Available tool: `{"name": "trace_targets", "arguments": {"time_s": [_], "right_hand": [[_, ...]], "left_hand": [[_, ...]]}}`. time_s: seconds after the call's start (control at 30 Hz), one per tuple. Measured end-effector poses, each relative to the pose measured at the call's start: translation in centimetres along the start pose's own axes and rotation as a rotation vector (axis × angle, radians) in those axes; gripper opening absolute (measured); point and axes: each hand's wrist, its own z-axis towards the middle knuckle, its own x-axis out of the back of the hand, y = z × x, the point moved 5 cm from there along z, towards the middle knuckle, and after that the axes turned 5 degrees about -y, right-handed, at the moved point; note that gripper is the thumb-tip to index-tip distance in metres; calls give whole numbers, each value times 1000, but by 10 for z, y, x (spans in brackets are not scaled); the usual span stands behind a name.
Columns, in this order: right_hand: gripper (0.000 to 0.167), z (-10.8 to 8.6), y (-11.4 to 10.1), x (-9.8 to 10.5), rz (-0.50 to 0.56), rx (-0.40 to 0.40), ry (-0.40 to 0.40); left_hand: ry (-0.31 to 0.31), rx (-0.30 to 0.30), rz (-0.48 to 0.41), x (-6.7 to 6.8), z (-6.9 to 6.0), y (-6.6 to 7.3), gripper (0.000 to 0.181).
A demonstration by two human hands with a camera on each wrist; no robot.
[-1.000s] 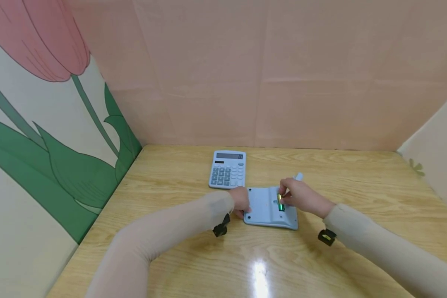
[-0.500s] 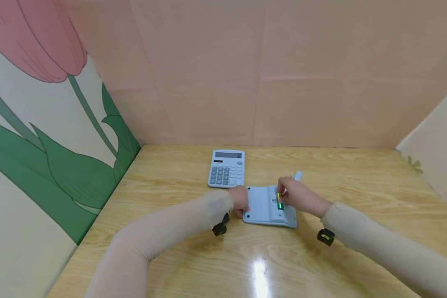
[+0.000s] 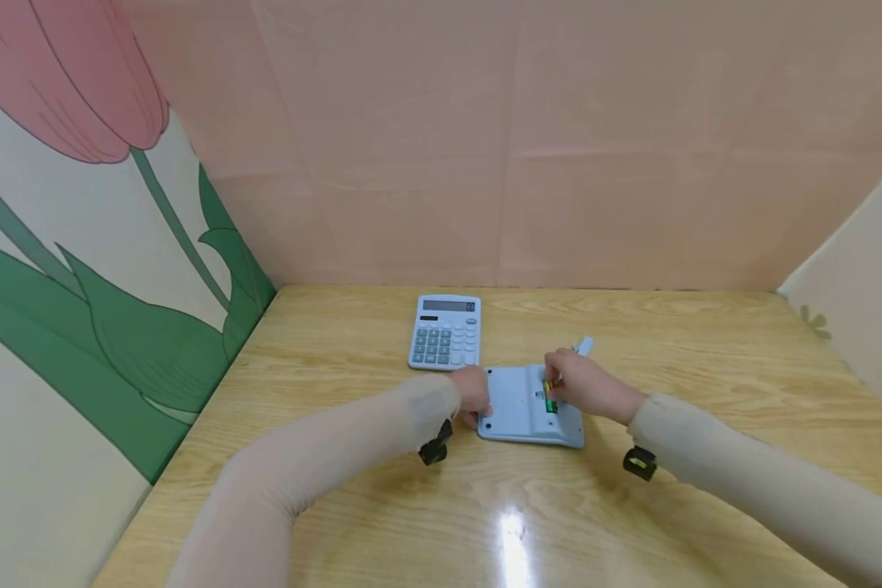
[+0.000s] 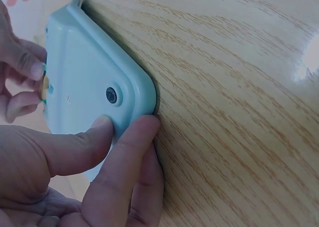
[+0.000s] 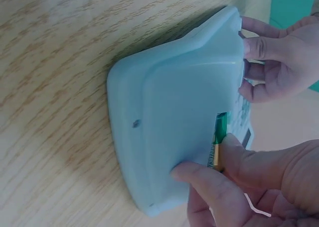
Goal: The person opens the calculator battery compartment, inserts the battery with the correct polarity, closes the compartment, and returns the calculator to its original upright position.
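A light-blue calculator [image 3: 514,404] lies face down on the wooden table, with black round feet at its left corners. My left hand [image 3: 474,390] grips its left edge; in the left wrist view the thumb [image 4: 99,137] is on the back and fingers are at the rim. A green-and-gold battery [image 5: 218,140] sits at the slot in the calculator's back. My right hand [image 3: 588,384] pinches it, thumb along its side; the index finger [image 5: 199,174] touches the casing close by. The battery's lower end is hidden by the fingers.
A second light-blue calculator [image 3: 446,333] lies face up just behind the left hand, its display lit. A small light-blue piece [image 3: 585,346] shows beyond the right hand, partly hidden. A pink cloth wall [image 3: 514,188] stands behind the table [image 3: 353,506].
The view has shifted slightly. My right thumb and fingers have moved a little at the battery, and less of it shows now. The left hand keeps its grip on the calculator.
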Motion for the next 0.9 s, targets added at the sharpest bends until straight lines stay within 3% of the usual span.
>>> {"name": "trace_targets", "arguments": {"time_s": [0.53,0.7,0.9], "right_hand": [[18,-2,2,-2,7,-76,-6],[18,-1,1,-1,-35,-70,8],[23,2,-2,-1,-90,-32,14]], "left_hand": [[-16,-8,-5,-1,0,2,19],[-10,-13,18,1,-1,3,21],[1,-1,-14,1,-2,2,18]]}}
